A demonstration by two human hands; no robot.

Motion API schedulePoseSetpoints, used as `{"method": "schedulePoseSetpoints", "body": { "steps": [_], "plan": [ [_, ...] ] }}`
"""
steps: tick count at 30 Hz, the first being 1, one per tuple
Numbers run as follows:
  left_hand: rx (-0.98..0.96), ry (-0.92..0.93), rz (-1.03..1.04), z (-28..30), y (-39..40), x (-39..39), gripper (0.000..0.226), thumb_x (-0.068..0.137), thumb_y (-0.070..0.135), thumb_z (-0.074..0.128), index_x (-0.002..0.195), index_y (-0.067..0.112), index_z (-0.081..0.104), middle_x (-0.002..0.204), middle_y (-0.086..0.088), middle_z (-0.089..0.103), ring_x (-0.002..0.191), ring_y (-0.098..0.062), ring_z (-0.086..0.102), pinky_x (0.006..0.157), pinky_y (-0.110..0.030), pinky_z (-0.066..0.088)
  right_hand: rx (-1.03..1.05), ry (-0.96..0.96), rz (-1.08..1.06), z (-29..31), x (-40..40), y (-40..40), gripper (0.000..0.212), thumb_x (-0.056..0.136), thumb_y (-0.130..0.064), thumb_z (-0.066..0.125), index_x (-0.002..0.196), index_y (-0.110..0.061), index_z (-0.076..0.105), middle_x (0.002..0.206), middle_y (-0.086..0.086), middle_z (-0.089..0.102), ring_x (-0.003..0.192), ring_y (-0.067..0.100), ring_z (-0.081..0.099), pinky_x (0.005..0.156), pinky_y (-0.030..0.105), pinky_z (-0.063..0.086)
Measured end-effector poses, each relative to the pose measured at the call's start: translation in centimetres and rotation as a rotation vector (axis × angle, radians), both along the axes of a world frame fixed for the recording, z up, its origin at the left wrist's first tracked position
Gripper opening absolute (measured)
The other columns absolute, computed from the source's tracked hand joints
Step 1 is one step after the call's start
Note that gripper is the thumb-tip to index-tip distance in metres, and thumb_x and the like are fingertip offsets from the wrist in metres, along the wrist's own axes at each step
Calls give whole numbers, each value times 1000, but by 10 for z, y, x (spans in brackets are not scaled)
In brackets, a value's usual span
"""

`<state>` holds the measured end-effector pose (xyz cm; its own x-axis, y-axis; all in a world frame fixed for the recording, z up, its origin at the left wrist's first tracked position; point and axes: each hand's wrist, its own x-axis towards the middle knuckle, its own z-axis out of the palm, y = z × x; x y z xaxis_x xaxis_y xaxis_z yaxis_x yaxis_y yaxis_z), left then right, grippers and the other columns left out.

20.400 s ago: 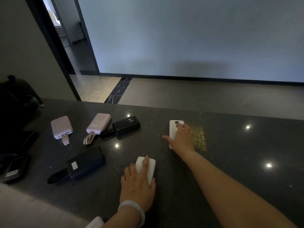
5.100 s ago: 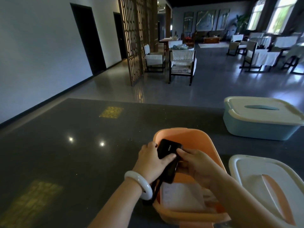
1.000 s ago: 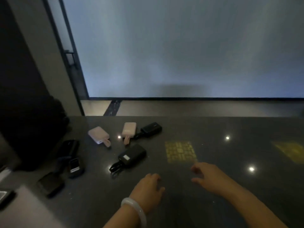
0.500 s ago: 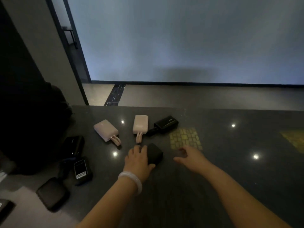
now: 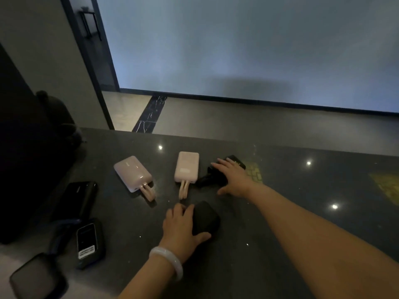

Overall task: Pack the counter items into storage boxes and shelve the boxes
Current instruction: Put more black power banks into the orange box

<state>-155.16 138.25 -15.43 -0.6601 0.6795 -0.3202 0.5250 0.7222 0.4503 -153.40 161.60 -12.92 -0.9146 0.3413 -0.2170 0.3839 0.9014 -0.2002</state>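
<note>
I have both hands down on the dark counter (image 5: 269, 244), well apart, each going for its own power bank so I can carry two in one trip. My left hand (image 5: 181, 227) wraps the near black power bank (image 5: 206, 219), fingers over its left side and thumb hooked round its near edge; the grip sits low because the thing lies flat and I need to get under it to lift. My right hand (image 5: 234, 180) reaches farther out and lies over the far black power bank (image 5: 218, 176), fingers spread flat on top with the thumb out to the side, so it covers rather than clamps. That one has a dark cable bunched at its near-left end, which I judge I must gather with it. Just left of it lies a pink power bank (image 5: 186, 167), its cable trailing toward me, and farther left a second pink power bank (image 5: 132, 173) lies at an angle. Several more dark devices (image 5: 78, 200) wait at the counter's left edge, beside a large dark shape I cannot make out. No storage box shows here, so much of the packing remains.
</note>
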Motion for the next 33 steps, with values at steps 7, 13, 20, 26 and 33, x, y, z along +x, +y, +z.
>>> {"method": "schedulePoseSetpoints", "body": {
  "steps": [7, 13, 20, 26, 33],
  "plan": [
    [44, -54, 9, -6, -2, -6, 94, 76, 61, 67, 150, 35, 16, 144, 4, 20, 132, -20, 23, 112, -39, 26, 67, -49, 95, -1, -20, 24, 95, 77, -26, 77, 151, -29, 18, 158, -3, 20, 146, 20, 10, 117, 47, 9],
    [58, -28, 1, -3, -5, -2, 99, 74, 62, 68, 152, 34, 12, 143, 3, 20, 132, -19, 22, 113, -39, 26, 10, -87, 191, 10, 3, 23, 88, 72, -26, 80, 146, -30, 32, 154, -6, 28, 144, 22, 13, 117, 46, 16],
    [51, -19, -10, 4, -34, 21, 92, 76, 54, 71, 149, 32, 20, 139, 3, 24, 130, -18, 27, 113, -38, 31, -30, -66, 275, 18, 95, 3, 90, 64, -19, 85, 142, -25, 40, 150, -6, 34, 141, 17, 19, 114, 27, 9],
    [77, -20, 20, 10, -59, 58, 91, 75, 56, 72, 148, 29, 25, 137, 1, 29, 127, -20, 31, 110, -38, 35, -166, -75, 315, 13, 178, -32, 89, 67, -17, 83, 142, -32, 39, 151, -13, 31, 143, 6, 11, 120, 33, 7],
    [23, 13, 38, 9, -59, 78, 95, 75, 61, 68, 149, 25, 21, 144, -4, 26, 132, -25, 30, 110, -41, 34, -357, 225, -215, 12, 217, -61, 68, 80, 7, 61, 139, -23, 45, 148, -6, 31, 142, 15, 24, 114, 27, 26]
  ]
}}
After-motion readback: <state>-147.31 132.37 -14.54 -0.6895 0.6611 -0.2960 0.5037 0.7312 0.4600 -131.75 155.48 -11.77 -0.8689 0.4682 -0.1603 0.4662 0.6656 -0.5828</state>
